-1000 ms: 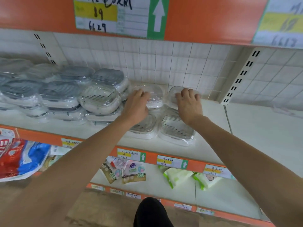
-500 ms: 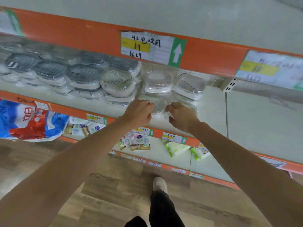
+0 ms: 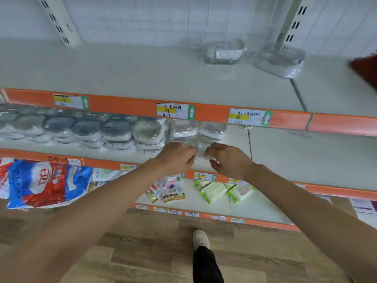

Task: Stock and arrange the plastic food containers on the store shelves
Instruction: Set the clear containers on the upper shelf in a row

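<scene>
From the head view, a wrapped container [image 3: 201,151] at the middle shelf's [image 3: 275,158] front edge is pinched by the curled fingers of the left hand [image 3: 177,158] and right hand [image 3: 229,162]; the slick film could slip; the neighbouring stacks [image 3: 149,133] could be knocked forward off the shelf.

Both bare forearms are reaching forward and upward from the lower corners, converging toward the middle; the left hand [image 3: 177,158] is lying palm down with its knuckles raised and its fingers curling downward at the tips; the right hand [image 3: 229,161] is sitting just beside it, close but apart, back of the hand upward, thumb pointing toward the left hand and fingers bending under; what either set of fingers is closing on is too blurred to tell; both wrists are staying roughly straight in line with the forearms; lower down, one dark trouser leg [image 3: 207,266] is ending in a light shoe [image 3: 201,238] that is pointing forward.
</scene>
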`<state>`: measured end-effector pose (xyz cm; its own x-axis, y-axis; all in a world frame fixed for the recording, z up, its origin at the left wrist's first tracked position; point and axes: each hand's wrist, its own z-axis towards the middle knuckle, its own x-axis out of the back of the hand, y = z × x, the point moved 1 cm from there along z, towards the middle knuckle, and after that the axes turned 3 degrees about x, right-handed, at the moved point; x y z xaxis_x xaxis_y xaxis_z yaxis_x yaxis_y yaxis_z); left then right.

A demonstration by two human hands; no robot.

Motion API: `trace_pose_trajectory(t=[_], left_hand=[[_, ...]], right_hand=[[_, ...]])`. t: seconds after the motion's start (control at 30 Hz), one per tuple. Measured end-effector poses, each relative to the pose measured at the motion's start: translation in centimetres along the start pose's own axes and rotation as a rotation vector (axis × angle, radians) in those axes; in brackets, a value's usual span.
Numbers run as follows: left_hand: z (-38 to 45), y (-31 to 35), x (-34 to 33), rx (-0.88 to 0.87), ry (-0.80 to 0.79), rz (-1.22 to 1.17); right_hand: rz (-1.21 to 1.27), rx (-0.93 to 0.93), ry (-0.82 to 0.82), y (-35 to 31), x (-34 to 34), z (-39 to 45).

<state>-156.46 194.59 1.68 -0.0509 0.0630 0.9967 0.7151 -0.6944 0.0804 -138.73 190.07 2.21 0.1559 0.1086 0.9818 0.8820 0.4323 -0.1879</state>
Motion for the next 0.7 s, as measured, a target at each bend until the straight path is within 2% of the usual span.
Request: trace_pose_trajectory(t=[0.2, 0.27, 0.57, 0.7], left_hand=[[1.6, 2.2, 7.5, -0.162, 0.428, -0.104], [3.1, 2.4, 9.4, -0.172, 0.506, -0.118], [13.7, -1.2, 14.1, -0.007, 0.526, -0.185], [19.0, -2.8, 14.1, 0.014, 0.367, -0.056]], right_hand=[[0.008, 0.051, 0.234, -0.2, 8.1, -1.4], [-0.019, 0.053, 0.280, 0.7, 10.3, -1.0], [-0.029, -0.164, 0.448, 9.5, 15.7, 3.6], [-0.112, -0.265, 0.426, 14.5, 16.5, 5.2]])
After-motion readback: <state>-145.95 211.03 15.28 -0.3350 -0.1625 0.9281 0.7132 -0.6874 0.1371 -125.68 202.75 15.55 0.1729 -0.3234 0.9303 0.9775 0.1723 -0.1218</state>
